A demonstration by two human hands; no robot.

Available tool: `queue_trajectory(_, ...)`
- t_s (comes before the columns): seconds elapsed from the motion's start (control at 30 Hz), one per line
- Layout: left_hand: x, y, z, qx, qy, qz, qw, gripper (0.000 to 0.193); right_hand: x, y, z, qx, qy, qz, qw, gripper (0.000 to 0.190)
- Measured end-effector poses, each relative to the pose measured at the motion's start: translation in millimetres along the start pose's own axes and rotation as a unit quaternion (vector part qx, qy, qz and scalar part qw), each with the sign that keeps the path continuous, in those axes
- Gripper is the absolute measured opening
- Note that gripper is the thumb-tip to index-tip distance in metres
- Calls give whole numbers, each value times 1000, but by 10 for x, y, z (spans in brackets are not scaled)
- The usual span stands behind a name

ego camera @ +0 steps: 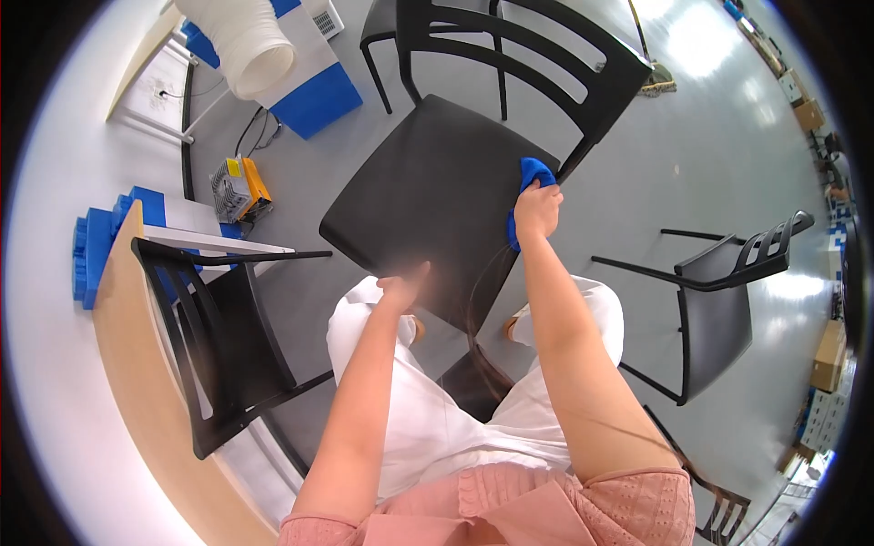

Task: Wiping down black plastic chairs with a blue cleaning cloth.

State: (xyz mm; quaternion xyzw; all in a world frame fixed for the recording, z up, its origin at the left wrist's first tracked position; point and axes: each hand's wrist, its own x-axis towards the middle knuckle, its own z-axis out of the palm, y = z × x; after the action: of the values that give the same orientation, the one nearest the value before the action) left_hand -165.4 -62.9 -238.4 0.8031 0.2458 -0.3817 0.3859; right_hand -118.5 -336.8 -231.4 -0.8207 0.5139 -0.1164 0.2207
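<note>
Before me stands a black chair (437, 184) with a slatted back, its seat turned towards my knees. My right hand (538, 210) grips a blue cloth (536, 170) at the right edge of the seat, close to the backrest. Part of the cloth hangs below the hand along the seat's side. My left hand (401, 290) is at the seat's front edge, its thumb lying over the top and its other fingers curled at the rim. A blurry patch in the view partly veils that hand and the seat beside it.
Black chairs stand at the left (235, 334), at the right (717, 307) and behind the seat (379, 34). A wooden tabletop (123, 327) runs along the left wall. A metal-and-orange device (239, 191) with cables sits on the floor below a white flexible duct (239, 48). Cardboard boxes (829, 355) line the far right.
</note>
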Motion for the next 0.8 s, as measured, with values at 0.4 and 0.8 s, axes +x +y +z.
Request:
queue_trajectory(0.4,76,-61,-28,16,34,-19,999,123,-30,-50,14,32,8,-4,999,38)
queue_trajectory(0.8,50,-53,-49,5,-3,16,1000,122,-7,-16,49,30,6,-5,1000,39)
